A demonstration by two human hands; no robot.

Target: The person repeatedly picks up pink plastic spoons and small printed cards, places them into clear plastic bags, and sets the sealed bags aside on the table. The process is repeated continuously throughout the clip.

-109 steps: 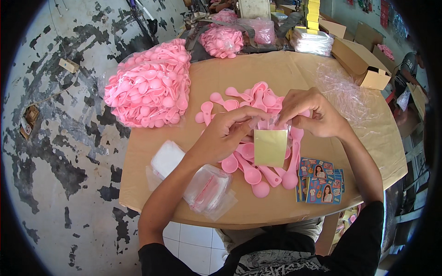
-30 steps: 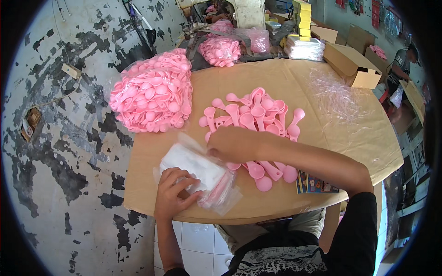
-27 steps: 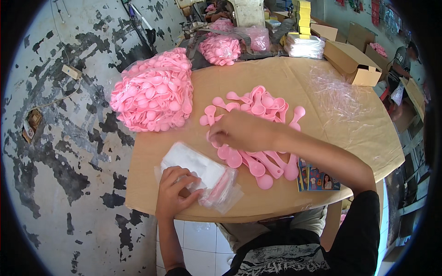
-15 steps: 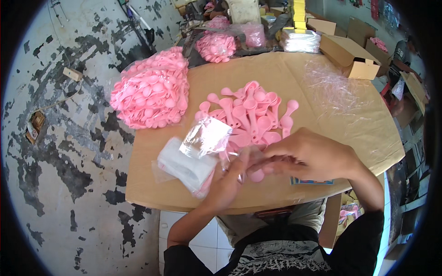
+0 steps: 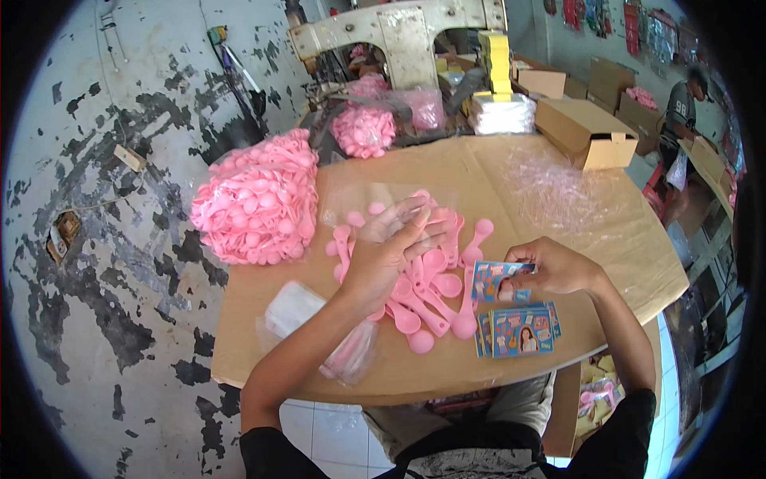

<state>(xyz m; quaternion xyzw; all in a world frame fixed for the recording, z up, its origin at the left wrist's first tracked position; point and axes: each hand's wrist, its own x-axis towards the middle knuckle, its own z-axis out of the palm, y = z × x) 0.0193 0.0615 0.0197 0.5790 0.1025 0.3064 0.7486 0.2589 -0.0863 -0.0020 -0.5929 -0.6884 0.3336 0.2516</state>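
My left hand (image 5: 391,259) reaches over a loose heap of pink plastic measuring spoons (image 5: 408,291). Its fingers, partly blurred, are closed on a thin clear plastic bag (image 5: 351,203), which spreads over the far side of the heap. To the right, my right hand (image 5: 557,267) pinches a small blue printed card (image 5: 488,281) between thumb and fingers. Just below that card lies a small stack of similar blue cards (image 5: 523,330) on the table. A packet of clear and white plastic bags (image 5: 294,308) lies beside my left forearm, partly covered by it.
A big clear sack of pink spoons (image 5: 259,199) stands at the table's left edge. Crumpled clear film (image 5: 554,188) lies at the far right, near an open cardboard box (image 5: 586,128). Behind the brown-covered table (image 5: 614,247) stands a pale machine frame (image 5: 403,48); another person (image 5: 680,112) is farther right.
My hands, together over the near side of the spoons, have parted. The left moved up and forward over the heap; the right has picked up a card. The view has tilted upward.
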